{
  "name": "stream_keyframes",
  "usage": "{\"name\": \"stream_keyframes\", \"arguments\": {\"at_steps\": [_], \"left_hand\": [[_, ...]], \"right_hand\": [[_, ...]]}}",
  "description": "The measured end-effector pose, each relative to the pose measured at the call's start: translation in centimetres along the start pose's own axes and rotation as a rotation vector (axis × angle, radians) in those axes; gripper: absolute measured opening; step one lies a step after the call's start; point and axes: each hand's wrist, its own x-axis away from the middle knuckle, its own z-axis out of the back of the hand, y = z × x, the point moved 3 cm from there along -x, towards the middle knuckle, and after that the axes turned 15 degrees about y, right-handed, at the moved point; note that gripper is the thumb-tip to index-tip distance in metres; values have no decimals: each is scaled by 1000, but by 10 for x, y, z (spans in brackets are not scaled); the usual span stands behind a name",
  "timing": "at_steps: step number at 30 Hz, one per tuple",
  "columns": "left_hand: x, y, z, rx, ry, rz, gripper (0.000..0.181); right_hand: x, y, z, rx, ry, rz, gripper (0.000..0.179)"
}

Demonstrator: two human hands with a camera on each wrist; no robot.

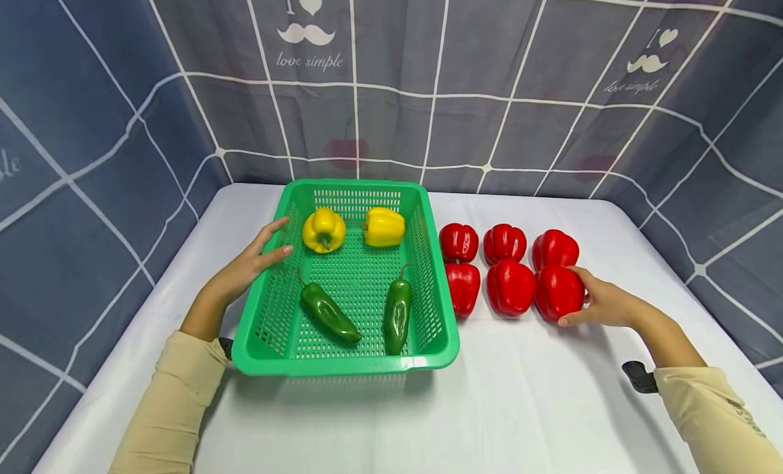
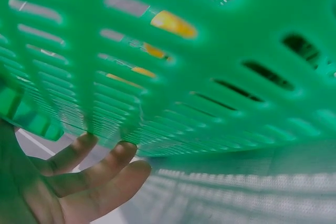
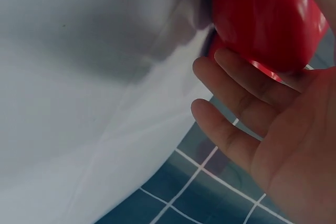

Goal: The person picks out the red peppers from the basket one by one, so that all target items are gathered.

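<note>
The green plastic basket [image 1: 345,366] holds two yellow bell peppers, one at the left [image 1: 324,230] and one at the right [image 1: 384,227], and two green chili peppers, one lying aslant [image 1: 330,314] and one nearly lengthwise [image 1: 397,315]. At the basket's left rim is my left hand [image 1: 247,266], thumb and a finger reaching over the edge; in the left wrist view its other fingers [image 2: 100,182] extend loosely beside the slotted wall. My right hand [image 1: 602,304] grips the front right red bell pepper [image 1: 559,294] between thumb and fingers; in the right wrist view two lower fingers stand off it.
Several more red bell peppers, such as the front middle one [image 1: 510,288], sit in two rows right of the basket. A white cloth [image 1: 489,399] covers the table. Grey checked curtains [image 1: 391,127] enclose its back and sides.
</note>
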Motion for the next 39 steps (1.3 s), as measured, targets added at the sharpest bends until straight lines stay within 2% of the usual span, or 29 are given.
{"name": "stream_keyframes", "arguments": {"at_steps": [19, 31, 39], "left_hand": [[2, 3, 0, 0, 10, -8, 67], [3, 3, 0, 5, 10, -3, 66], [3, 5, 0, 4, 9, -10, 66]], "right_hand": [[2, 4, -2, -25, -19, -30, 106], [7, 10, -2, -60, -1, -9, 102], [10, 13, 1, -60, -21, -45, 102]]}}
